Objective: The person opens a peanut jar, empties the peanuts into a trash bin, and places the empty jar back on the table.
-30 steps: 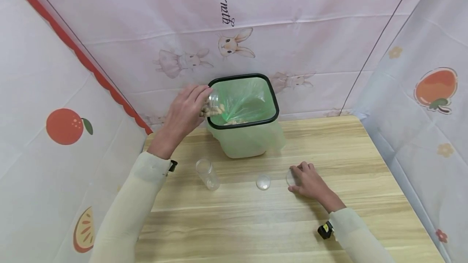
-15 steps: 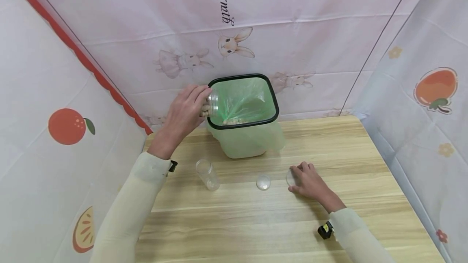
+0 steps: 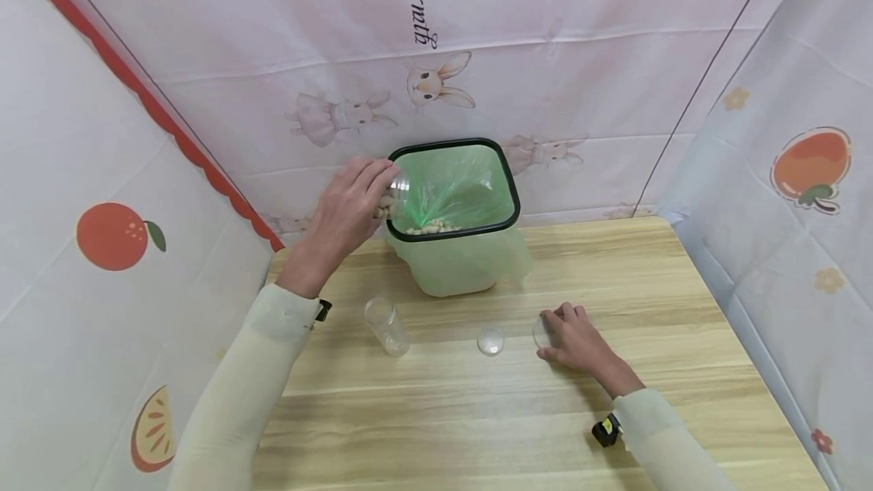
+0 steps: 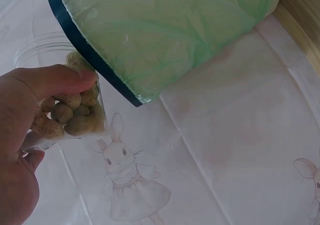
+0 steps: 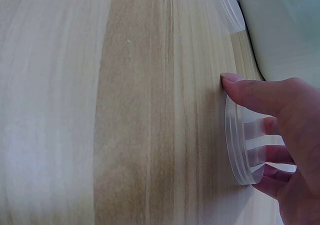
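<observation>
My left hand (image 3: 351, 203) grips a clear plastic jar (image 4: 102, 105), tipped on its side with its mouth over the left rim of the bin (image 3: 464, 264). Tan, rounded lumps like unshelled peanuts (image 4: 70, 101) fill part of the jar. More pale pieces (image 3: 436, 227) lie inside the green bag (image 3: 470, 173) that lines the bin. On the table, my right hand (image 3: 575, 338) holds a clear round lid (image 5: 236, 145) by its edge, thumb on one side and fingers round the other.
A second clear jar (image 3: 387, 328), without a lid, is on the wooden table (image 3: 477, 430) in front of the bin. Another clear lid (image 3: 490, 340) lies between that jar and my right hand. Printed cloth walls (image 3: 580, 97) enclose the table's back and sides.
The pile of pale pieces in the bag has grown, and fewer pieces show at the jar's mouth. Both hands stay almost where they were.
</observation>
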A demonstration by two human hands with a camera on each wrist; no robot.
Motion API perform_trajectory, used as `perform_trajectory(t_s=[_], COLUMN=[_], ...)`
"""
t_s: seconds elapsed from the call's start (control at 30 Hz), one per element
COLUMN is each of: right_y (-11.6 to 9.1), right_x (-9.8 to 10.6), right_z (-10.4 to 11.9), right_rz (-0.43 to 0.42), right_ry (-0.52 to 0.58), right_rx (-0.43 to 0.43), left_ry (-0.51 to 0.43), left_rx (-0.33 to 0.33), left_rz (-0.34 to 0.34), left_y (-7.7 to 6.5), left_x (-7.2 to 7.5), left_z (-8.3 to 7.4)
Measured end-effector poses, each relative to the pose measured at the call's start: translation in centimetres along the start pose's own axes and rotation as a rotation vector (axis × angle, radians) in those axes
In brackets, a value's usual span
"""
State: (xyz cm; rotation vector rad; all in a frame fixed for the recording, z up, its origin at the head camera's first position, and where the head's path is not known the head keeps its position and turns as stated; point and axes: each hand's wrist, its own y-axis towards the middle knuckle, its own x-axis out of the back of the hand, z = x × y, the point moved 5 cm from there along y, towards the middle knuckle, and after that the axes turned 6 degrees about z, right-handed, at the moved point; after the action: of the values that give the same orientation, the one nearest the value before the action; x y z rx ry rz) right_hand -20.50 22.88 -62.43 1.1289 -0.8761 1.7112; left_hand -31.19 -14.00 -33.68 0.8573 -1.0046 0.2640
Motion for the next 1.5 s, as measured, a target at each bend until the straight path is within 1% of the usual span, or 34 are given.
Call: perform_trajectory(t_s=[0.1,0.27,0.57,0.83,1.07,1.33,1.5], right_y=[-0.02,-0.02,0.05,-0.03,0.01,0.02,0.02], right_x=[-0.04,-0.12,-0.19,-0.23,-0.27,-0.27,-0.25], right_z=[-0.1,-0.21,-0.23,-0.23,-0.26,-0.27,-0.23], right_rz=[0.004,0.005,0.006,0.009,0.009,0.009,0.009], right_ry=[-0.001,-0.001,-0.005,-0.001,-0.004,0.0,-0.002], right_rx=[-0.005,-0.008,-0.005,-0.007,-0.01,-0.011,-0.009], left_ry=[0.0,0.001,0.028,0.034,0.031,0.019,0.038], left_rx=[-0.002,0.005,-0.024,-0.031,-0.047,-0.031,-0.037], left_rz=[-0.009,-0.002,0.005,-0.005,-0.03,-0.004,0.009], left_y=[-0.04,-0.05,0.06,0.03,0.06,0.09,0.22], left_x=[-0.01,0.03,0.05,-0.01,-0.12,-0.09,-0.15], left_z=[-0.02,0.02,-0.16,-0.14,-0.08,-0.05,-0.16])
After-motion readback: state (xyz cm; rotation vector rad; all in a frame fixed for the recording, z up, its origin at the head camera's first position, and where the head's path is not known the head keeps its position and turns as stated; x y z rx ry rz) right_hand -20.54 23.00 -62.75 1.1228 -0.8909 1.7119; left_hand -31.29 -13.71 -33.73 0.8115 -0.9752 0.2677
